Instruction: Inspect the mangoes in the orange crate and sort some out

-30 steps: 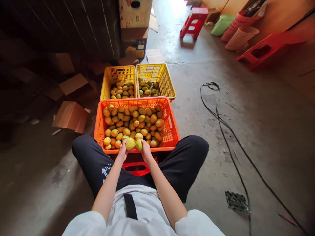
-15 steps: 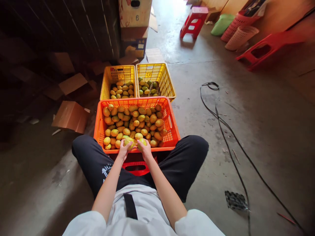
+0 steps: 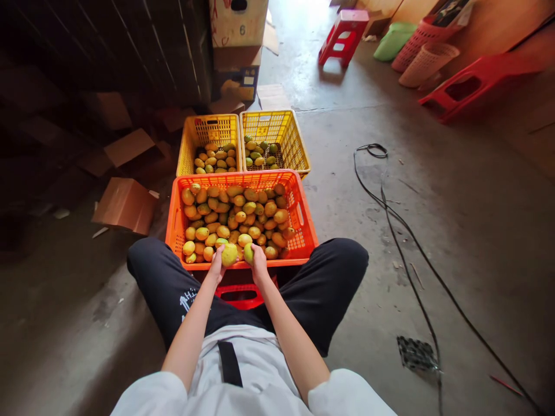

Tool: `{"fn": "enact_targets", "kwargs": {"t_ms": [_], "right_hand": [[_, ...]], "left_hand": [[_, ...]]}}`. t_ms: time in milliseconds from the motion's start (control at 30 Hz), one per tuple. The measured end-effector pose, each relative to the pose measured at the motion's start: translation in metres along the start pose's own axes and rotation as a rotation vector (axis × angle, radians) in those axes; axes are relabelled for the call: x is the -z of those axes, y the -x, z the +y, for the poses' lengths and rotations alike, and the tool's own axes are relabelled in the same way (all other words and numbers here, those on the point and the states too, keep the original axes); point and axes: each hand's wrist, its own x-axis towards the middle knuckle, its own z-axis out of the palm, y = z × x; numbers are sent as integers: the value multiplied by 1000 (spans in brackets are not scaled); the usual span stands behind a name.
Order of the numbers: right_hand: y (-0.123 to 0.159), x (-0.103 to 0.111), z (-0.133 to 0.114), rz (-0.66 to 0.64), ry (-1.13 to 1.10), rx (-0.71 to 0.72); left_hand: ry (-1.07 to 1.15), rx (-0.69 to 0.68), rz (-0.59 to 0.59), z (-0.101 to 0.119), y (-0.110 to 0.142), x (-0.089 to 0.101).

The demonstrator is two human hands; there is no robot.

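Note:
My left hand (image 3: 217, 267) is closed around a yellow-green mango (image 3: 229, 255), held at the near rim of the orange crate (image 3: 309, 231). Just to its right, my right hand (image 3: 259, 266) grips a greener mango (image 3: 248, 253), partly covered by the fingers. A small gap separates the two fruits. Below and beyond them, the orange crate is filled with many yellow and greenish mangoes (image 3: 245, 217). It stands between my knees.
Behind the orange crate stand a left yellow crate (image 3: 185, 144) and a right yellow crate (image 3: 297, 141), both holding mangoes. Cardboard boxes (image 3: 125, 205) lie at left. A black cable (image 3: 407, 228) runs over the floor at right. Red stools (image 3: 344, 37) and baskets (image 3: 429, 63) stand farther back.
Both hands have turned their mangoes: more of the left one's yellow-green face shows, and the right one shows a greener side. The crates stay where they were.

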Motion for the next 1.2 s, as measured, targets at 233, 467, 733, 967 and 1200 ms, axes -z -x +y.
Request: {"fn": "enact_targets", "kwargs": {"t_ms": [233, 467, 733, 967, 1200], "right_hand": [[2, -5, -7, 71, -111, -166], [7, -5, -9, 23, -138, -136], [13, -7, -7, -70, -47, -50], [16, -8, -9, -153, -32, -53], [18, -9, -13, -80, -73, -76]], "left_hand": [[57, 100, -4, 3, -2, 0], [-34, -10, -1, 0, 2, 2], [-17, -35, -38, 1, 5, 3], [-7, -62, 22, -2, 3, -1], [20, 23, 65, 6, 6, -7]]}}
